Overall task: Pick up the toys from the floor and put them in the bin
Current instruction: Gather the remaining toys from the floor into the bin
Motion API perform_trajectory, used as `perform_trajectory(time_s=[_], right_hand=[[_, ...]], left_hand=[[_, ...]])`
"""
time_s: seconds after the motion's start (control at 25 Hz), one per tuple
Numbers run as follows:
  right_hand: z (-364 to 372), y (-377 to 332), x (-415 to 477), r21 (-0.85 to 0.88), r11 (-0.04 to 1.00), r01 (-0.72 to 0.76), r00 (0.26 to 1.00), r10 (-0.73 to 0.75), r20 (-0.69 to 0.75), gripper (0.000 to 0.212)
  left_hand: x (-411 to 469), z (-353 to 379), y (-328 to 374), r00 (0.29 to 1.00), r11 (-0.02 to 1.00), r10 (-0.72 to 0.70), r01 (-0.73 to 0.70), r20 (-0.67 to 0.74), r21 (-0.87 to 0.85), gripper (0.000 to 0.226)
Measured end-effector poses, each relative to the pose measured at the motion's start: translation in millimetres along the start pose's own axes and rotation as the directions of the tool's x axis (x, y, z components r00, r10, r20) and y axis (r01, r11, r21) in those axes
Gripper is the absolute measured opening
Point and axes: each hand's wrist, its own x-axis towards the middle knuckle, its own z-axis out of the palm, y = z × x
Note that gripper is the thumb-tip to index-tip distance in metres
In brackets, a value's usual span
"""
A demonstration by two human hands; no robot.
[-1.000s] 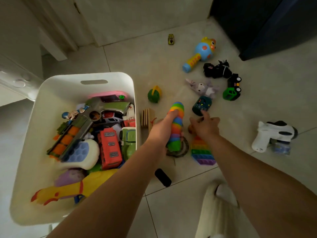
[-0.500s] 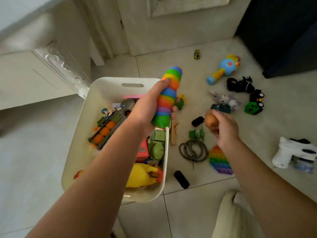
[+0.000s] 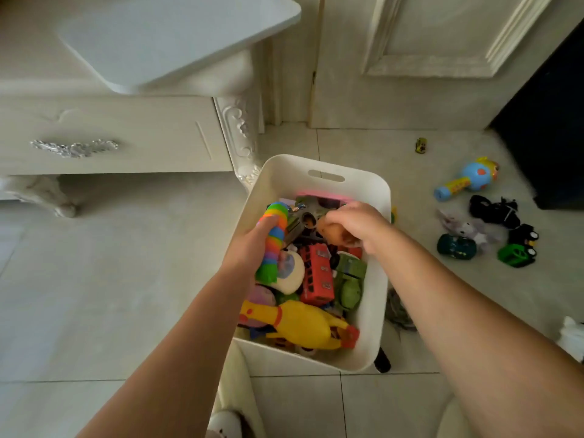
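The white bin (image 3: 373,311) stands on the tiled floor, filled with several toys, among them a yellow rubber chicken (image 3: 303,324) and a red bus (image 3: 317,276). My left hand (image 3: 249,245) grips a rainbow segmented slug toy (image 3: 273,241) over the bin's left side. My right hand (image 3: 357,226) holds a small orange ball-like toy (image 3: 330,230) above the bin's middle. On the floor to the right lie a blue rattle (image 3: 467,181), a black toy (image 3: 494,211), a grey plush (image 3: 464,229), a dark green car (image 3: 456,246) and a green-black truck (image 3: 518,248).
A cream cabinet (image 3: 110,137) with a carved leg stands to the left, close to the bin's far corner. A door (image 3: 410,58) and a dark unit (image 3: 553,121) are at the back. A tiny yellow car (image 3: 421,145) lies near the door. A white toy (image 3: 573,338) shows at the right edge.
Both hands have moved left from the floor to over the bin, carrying the rainbow slug and the orange toy. The view has turned left, showing the cabinet.
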Motion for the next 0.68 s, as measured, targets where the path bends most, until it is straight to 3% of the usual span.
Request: perform_trajectory(time_s=[0.08, 0.16, 0.24, 0.4, 0.56, 0.68], right_hand=[[12.6, 17.1, 25.4, 0.054, 0.995, -0.089, 0.994, 0.091, -0.051, 0.033], [22.8, 33.1, 44.3, -0.224, 0.968, -0.111, 0.957, 0.043, -0.286, 0.046], [33.3, 40.6, 48.7, -0.413, 0.903, -0.119, 0.929, -0.045, -0.367, 0.045], [40.0, 49.0, 49.5, -0.512, 0.854, -0.093, 0.936, -0.1, -0.338, 0.045], [32.0, 55.8, 55.1, -0.677, 0.732, -0.073, 0.955, -0.145, -0.259, 0.044], [27.3, 57.3, 56.6, -0.611, 0.787, -0.083, 0.961, -0.1, -0.259, 0.043]], left_hand=[[3.5, -4.5, 2.2, 1.0, 0.999, 0.008, -0.008, 0.003, 0.033, 0.043], [4.8, -5.4, 3.0, 0.999, 0.998, 0.023, -0.026, 0.046, 0.062, 0.044], [6.1, -0.4, 1.7, 0.993, 0.995, 0.014, -0.025, 0.115, 0.099, 0.049], [14.6, 22.1, -8.3, 0.982, 0.96, -0.014, -0.04, 0.19, 0.278, 0.054], [32.6, 43.1, -16.2, 0.977, 0.952, -0.036, -0.031, 0.211, 0.305, 0.057], [41.4, 51.2, -12.7, 0.977, 0.941, -0.09, 0.02, 0.192, 0.339, 0.07]])
